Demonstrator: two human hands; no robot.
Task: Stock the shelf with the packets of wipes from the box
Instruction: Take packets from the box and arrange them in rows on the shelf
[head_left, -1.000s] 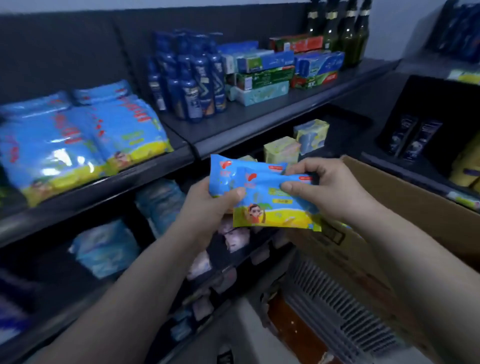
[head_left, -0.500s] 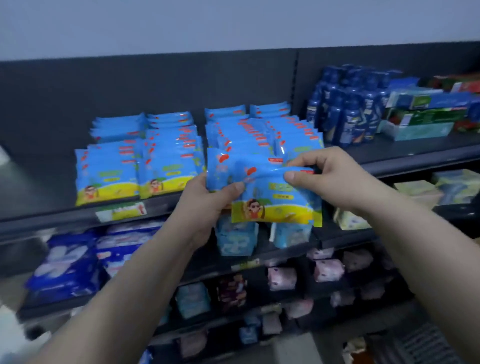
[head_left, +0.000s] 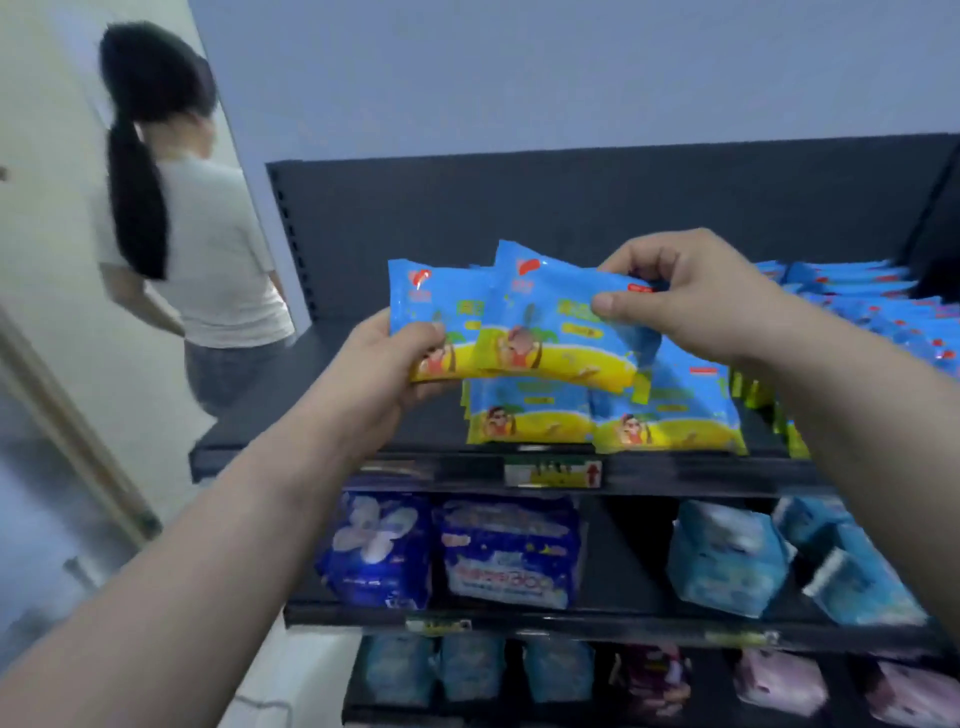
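I hold two overlapping blue-and-yellow packets of wipes (head_left: 524, 327) in front of the top shelf (head_left: 322, 395). My left hand (head_left: 400, 364) grips their lower left corner, and my right hand (head_left: 685, 301) pinches the upper right edge. Right behind and below them, stacks of the same wipes packets (head_left: 670, 410) stand on the shelf and run off to the right. The left part of the shelf board is bare. The box is out of view.
A person in a white top (head_left: 197, 249) stands at the shelf's left end, back turned. Lower shelves (head_left: 519, 621) hold blue pad packs (head_left: 509, 551) and pink packets (head_left: 784, 680). A pale wall and door frame lie left.
My view swung left along the shelving, away from the box. Both hands carried the packets up and left, to the left end of the wipes row. A person came into view.
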